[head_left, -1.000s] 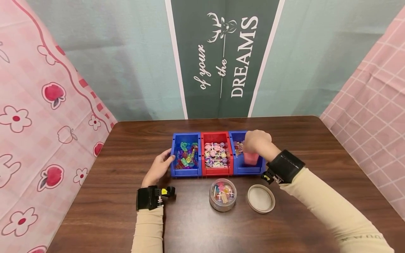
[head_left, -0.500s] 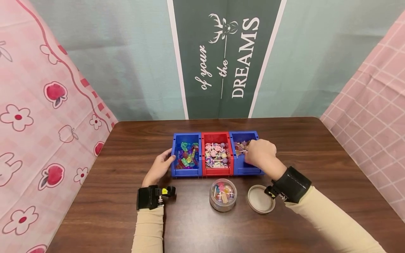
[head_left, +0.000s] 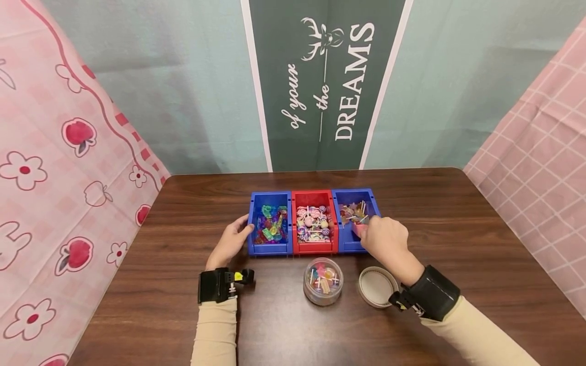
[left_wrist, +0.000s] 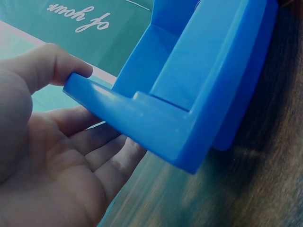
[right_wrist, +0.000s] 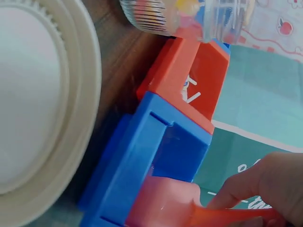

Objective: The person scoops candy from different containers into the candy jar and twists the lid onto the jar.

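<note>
In the head view my left hand grips the side wall of the left blue bin, which holds colourful translucent charms. The left wrist view shows the thumb on the bin's rim and the fingers against its outer side. My right hand holds a pink scoop by its handle, inside the right blue bin. Small candy-like pieces with white sticks lie in that bin, beside the scoop. What the scoop carries is mostly hidden. Between the blue bins stands a red bin of miniature lollipops.
A round clear jar with mixed small pieces stands in front of the red bin. Right of it lies a pale round lid, its inside facing up. The brown wooden table ends at hanging cloths at the back and sides.
My right hand has moved right and nearer to me, and the scoop has turned within the right blue bin. More of the stick pieces show there now. The left hand keeps its place.
</note>
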Demonstrator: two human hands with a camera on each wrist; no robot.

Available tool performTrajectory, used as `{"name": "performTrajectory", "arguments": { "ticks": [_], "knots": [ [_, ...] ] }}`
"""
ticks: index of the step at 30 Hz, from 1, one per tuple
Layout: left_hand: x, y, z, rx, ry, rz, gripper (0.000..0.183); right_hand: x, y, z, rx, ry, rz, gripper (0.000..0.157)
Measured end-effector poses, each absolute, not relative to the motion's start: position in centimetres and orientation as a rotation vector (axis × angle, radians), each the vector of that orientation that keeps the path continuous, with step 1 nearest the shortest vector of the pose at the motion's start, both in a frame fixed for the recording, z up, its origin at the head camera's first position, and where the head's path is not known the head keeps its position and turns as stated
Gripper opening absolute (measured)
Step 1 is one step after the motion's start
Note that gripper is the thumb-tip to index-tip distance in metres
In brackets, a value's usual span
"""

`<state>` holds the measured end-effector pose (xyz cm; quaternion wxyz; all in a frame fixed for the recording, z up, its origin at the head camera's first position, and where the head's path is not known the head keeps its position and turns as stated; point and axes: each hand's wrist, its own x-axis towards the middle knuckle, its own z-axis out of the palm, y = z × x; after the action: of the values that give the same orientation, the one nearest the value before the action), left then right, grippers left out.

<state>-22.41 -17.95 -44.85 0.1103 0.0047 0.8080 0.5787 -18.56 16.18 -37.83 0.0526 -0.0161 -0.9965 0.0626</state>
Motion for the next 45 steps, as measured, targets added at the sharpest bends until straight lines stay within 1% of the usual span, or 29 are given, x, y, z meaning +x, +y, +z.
{"name": "performTrajectory", "arguments": {
  "ticks": [4, 15, 29, 39, 45],
  "knots": [
    [-22.4, -18.0, -44.8, 0.006, 2.364, 1.711, 0.05, -18.2, 16.6, -38.6, -0.033, -2.988, 0.223, 0.026],
    [-22.4, -17.9, -44.9, 0.011, 2.374, 1.693, 0.05, -18.5, 16.9, -39.7, -0.062, -3.006, 0.313, 0.025],
    [-22.3, -17.6, -44.6, -0.006, 2.391, 1.664, 0.05, -18.8, 18.1, -42.8, 0.022, -2.924, 0.41, 0.024],
    [-22.3, -17.8, -44.5, 0.002, 2.388, 1.665, 0.051, -18.0, 18.3, -43.1, 0.052, -2.867, 0.44, 0.026],
    [-22.4, -17.9, -44.5, 0.002, 2.39, 1.66, 0.05, -17.3, 18.5, -43.0, 0.062, -2.835, 0.445, 0.025]
  ]
}}
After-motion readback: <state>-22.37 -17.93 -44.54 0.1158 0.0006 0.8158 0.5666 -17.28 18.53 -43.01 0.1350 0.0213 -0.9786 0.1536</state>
